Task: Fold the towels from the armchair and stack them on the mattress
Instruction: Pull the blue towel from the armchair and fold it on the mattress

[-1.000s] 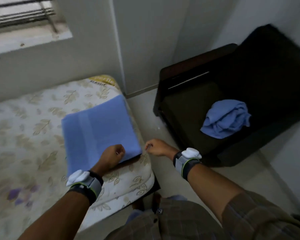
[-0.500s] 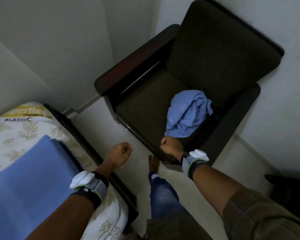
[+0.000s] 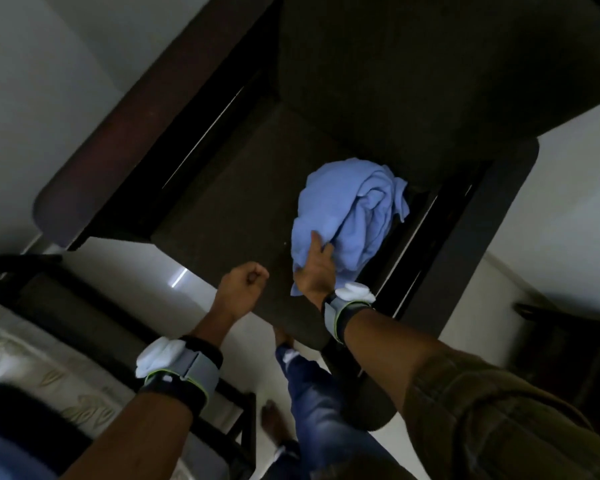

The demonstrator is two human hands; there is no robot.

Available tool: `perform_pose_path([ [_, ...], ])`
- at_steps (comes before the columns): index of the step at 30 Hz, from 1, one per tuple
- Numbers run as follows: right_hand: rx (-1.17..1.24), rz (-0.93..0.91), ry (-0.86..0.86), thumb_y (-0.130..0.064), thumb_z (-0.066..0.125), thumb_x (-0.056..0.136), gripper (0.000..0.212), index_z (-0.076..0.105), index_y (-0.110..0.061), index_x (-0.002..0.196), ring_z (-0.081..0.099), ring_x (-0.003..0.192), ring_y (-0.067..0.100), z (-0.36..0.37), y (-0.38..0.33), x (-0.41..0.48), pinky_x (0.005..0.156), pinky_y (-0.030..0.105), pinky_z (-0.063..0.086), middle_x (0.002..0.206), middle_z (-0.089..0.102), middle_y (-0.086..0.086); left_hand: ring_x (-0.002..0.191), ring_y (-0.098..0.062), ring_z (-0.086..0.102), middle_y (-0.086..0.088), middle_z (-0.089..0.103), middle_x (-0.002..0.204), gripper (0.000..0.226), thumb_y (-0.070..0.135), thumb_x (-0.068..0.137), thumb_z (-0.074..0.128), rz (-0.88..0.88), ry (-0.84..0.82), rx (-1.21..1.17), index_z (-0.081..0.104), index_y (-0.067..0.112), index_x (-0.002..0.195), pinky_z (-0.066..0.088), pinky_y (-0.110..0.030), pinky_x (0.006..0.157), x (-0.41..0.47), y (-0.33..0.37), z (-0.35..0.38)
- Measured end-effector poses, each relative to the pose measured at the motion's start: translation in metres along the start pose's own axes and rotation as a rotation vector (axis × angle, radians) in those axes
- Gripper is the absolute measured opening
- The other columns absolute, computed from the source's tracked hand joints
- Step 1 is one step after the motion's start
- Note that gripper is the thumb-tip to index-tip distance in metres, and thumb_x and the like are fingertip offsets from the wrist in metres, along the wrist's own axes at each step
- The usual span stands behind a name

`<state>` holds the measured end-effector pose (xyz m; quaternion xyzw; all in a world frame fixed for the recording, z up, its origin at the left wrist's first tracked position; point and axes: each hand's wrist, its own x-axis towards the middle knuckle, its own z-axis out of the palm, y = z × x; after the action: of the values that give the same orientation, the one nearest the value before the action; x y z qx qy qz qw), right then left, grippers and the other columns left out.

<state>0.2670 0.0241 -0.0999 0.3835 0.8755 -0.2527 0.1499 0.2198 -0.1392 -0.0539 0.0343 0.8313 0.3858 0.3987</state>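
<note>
Gripping the towel [image 3: 350, 209] with the right hand [image 3: 315, 268], thumb lying over the near fold, fingers digging into the cloth. Finding that towel crumpled on the armchair [image 3: 222, 188] seat, toward the back and the right armrest. Holding the left hand [image 3: 245, 285] over the front edge of that seat, just beside the towel but not touching it, curled into an empty fist. Leaving the mattress [image 3: 32, 368] well apart, down to the left of the armchair. Judging the pick-up as only beginning: gathering more than one fold before lifting, opening the left hand to catch a corner, shaking the bundle out clear of the armrest, keeping loose ends off the floor.
</note>
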Motion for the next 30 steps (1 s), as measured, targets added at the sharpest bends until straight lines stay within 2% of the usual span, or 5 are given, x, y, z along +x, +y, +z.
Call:
perform_pose_path([
  [4, 0.021, -0.06, -0.05, -0.014, 0.049, 0.093, 0.024, 0.062, -0.005, 0.111, 0.063, 0.091, 0.037, -0.027, -0.007, 0.014, 0.076, 0.04, 0.049, 0.101, 0.066, 0.018, 0.087, -0.002, 0.059, 0.005, 0.065, 0.098, 0.021, 0.007, 0.093, 0.058, -0.006, 0.051, -0.005, 0.063, 0.024, 0.103, 0.046, -0.023, 0.084, 0.007, 0.013, 0.002],
  [12, 0.345, -0.368, -0.038, -0.012, 0.046, 0.098, 0.028, 0.066, -0.018, 0.116, 0.064, 0.107, 0.017, -0.111, -0.027, 0.011, 0.095, 0.03, 0.051, 0.116, 0.071, 0.002, 0.127, -0.006, 0.046, 0.0, 0.051, 0.142, 0.064, 0.029, 0.087, 0.063, 0.409, 0.074, 0.094, 0.041, 0.019, 0.146, 0.036, -0.023, 0.106, 0.014, 0.084, 0.001],
  [20, 0.385, -0.582, 0.185, -0.017, 0.055, 0.092, 0.022, 0.074, -0.016, 0.103, 0.067, 0.086, 0.014, -0.208, -0.087, -0.002, 0.075, 0.029, 0.053, 0.094, 0.074, 0.002, 0.078, -0.01, 0.061, 0.004, 0.065, 0.086, 0.011, 0.02, 0.087, 0.052, 0.477, 0.346, -0.095, 0.061, 0.019, 0.093, 0.048, -0.029, 0.068, 0.012, 0.183, -0.023],
  [25, 0.337, -0.54, 0.323, -0.023, 0.054, 0.088, 0.02, 0.072, -0.018, 0.083, 0.062, 0.067, 0.014, -0.26, -0.121, -0.012, 0.062, 0.037, 0.05, 0.075, 0.068, -0.002, 0.067, -0.014, 0.054, 0.009, 0.056, 0.07, 0.018, 0.009, 0.075, 0.05, 0.624, 0.385, 0.051, 0.055, 0.027, 0.075, 0.038, -0.024, 0.06, 0.016, 0.229, -0.083],
  [30, 0.245, -0.431, 0.453, -0.028, 0.057, 0.089, 0.017, 0.072, -0.024, 0.095, 0.064, 0.08, 0.011, -0.315, -0.135, -0.031, 0.076, 0.027, 0.05, 0.088, 0.071, -0.005, 0.058, -0.02, 0.054, 0.0, 0.058, 0.06, 0.019, 0.012, 0.07, 0.046, 0.652, 0.372, 0.11, 0.064, 0.017, 0.068, 0.037, -0.028, 0.056, 0.03, 0.249, -0.162],
])
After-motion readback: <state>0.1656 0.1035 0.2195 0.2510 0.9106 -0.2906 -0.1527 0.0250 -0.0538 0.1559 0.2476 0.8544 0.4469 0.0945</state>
